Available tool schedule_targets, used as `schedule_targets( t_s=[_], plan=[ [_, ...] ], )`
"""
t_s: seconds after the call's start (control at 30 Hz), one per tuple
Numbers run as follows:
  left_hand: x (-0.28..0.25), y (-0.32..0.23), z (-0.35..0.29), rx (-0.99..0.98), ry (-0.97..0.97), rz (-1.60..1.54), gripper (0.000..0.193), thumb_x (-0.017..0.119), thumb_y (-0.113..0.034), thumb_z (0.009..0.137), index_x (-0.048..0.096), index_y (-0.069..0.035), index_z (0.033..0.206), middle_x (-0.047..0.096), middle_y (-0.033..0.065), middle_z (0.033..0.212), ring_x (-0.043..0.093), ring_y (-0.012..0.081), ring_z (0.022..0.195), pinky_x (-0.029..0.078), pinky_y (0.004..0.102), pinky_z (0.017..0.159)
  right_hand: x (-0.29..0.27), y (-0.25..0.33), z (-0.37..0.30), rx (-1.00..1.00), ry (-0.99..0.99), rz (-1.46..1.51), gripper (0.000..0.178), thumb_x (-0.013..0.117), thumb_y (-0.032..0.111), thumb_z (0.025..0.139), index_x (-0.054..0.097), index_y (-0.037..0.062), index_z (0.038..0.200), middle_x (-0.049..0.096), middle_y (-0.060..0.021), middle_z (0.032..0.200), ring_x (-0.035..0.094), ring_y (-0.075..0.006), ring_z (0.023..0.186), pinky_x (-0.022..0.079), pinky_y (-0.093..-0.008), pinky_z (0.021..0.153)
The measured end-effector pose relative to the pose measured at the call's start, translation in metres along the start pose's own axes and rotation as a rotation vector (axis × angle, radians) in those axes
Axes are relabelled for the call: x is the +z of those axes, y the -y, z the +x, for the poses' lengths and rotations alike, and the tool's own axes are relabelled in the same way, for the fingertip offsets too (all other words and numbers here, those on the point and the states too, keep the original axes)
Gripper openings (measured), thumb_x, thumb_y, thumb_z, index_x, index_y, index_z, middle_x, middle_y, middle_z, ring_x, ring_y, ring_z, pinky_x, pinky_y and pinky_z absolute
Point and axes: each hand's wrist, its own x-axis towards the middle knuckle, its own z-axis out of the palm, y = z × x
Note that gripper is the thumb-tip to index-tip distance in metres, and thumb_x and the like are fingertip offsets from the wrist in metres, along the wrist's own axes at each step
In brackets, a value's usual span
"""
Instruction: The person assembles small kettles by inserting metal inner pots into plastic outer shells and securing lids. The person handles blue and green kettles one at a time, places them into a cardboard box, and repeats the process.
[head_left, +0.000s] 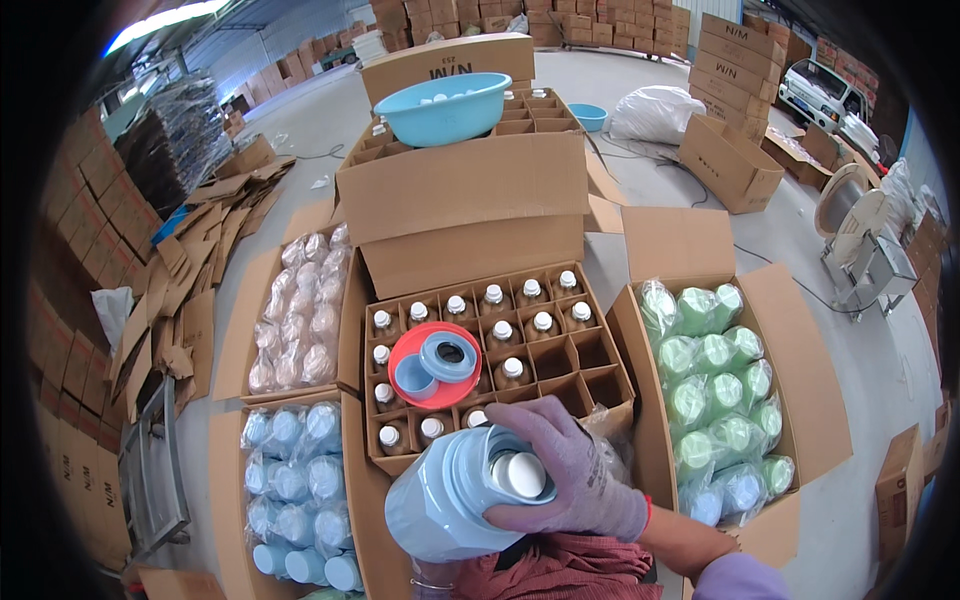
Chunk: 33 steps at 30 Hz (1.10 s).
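My right hand (590,480), in a purple-grey work glove, grips the rim of a light blue thermos flask shell (425,505), tilted in front of me. Inside its mouth sits a white round cap (520,474). Part of my left wrist (434,574) shows under the shell; the fingers are hidden behind it. Just beyond stands a divided carton (560,362) of white-capped bottles (503,330). On top of these lies a red plate (410,345) bearing a blue ring-shaped lid (460,350) and a small blue cup (415,377).
Left are cartons of plastic-wrapped pinkish pieces (298,310) and blue pieces (290,470). A carton of wrapped green pieces (712,395) stands right. A blue basin (445,105) rests on a farther carton. Flattened cardboard (190,270) and a metal frame (165,470) lie left.
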Motion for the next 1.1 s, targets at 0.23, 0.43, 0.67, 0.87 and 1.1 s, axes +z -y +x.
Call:
schedule_targets(
  t_s=[0.23, 0.43, 0.67, 0.87, 1.1],
  plan=[
    [0.001, -0.01, 0.017, 0.034, -0.043, -0.063, 0.043, 0.069, -0.017, 0.092, 0.056, -0.002, 0.131, 0.065, 0.0128, 0.123, 0.062, 0.0231, 0.117, 0.052, 0.0397, 0.098, 0.012, 0.012, 0.0, -0.007, -0.129, -0.039, 0.086, 0.088, 0.036, 0.064, 0.054, 0.0001, 0.134, 0.059, -0.0175, 0.122, 0.063, -0.0307, 0.106, 0.052, -0.0398, 0.091],
    [0.001, -0.017, 0.031, 0.068, -0.041, -0.086, 0.044, 0.069, -0.018, 0.092, 0.056, -0.002, 0.13, 0.065, 0.0127, 0.123, 0.062, 0.0234, 0.117, 0.052, 0.0398, 0.097, -0.001, -0.012, -0.009, 0.007, -0.075, 0.047, 0.085, 0.088, 0.03, 0.072, 0.047, 0.0038, 0.142, 0.054, -0.0188, 0.129, 0.058, -0.0354, 0.119, 0.049, -0.042, 0.1],
    [0.011, -0.025, 0.046, 0.108, -0.035, -0.111, 0.044, 0.07, -0.019, 0.091, 0.057, -0.002, 0.129, 0.065, 0.0126, 0.122, 0.062, 0.0238, 0.116, 0.052, 0.04, 0.096, -0.002, -0.017, 0.004, -0.304, -0.032, 0.269, 0.073, 0.092, 0.023, 0.071, 0.053, 0.0081, 0.131, 0.05, -0.0249, 0.14, 0.056, -0.0384, 0.123, 0.047, -0.0443, 0.101],
    [0.011, -0.021, 0.032, 0.085, -0.071, -0.108, 0.044, 0.07, -0.02, 0.091, 0.057, -0.002, 0.129, 0.065, 0.0126, 0.121, 0.062, 0.0242, 0.115, 0.052, 0.0401, 0.095, -0.002, -0.023, 0.004, -0.357, 0.048, 0.348, 0.054, 0.089, 0.024, 0.076, 0.058, 0.0086, 0.117, 0.048, -0.031, 0.142, 0.056, -0.0417, 0.125, 0.048, -0.0457, 0.101],
    [-0.001, -0.013, 0.0, 0.029, -0.116, -0.066, 0.045, 0.071, -0.02, 0.09, 0.057, -0.002, 0.128, 0.065, 0.0125, 0.12, 0.063, 0.0246, 0.114, 0.053, 0.0402, 0.095, -0.005, -0.024, 0.008, -0.411, 0.178, 0.527, 0.048, 0.088, 0.025, 0.079, 0.057, 0.0053, 0.111, 0.046, -0.0358, 0.142, 0.057, -0.045, 0.124, 0.048, -0.0476, 0.101]
  ],
)
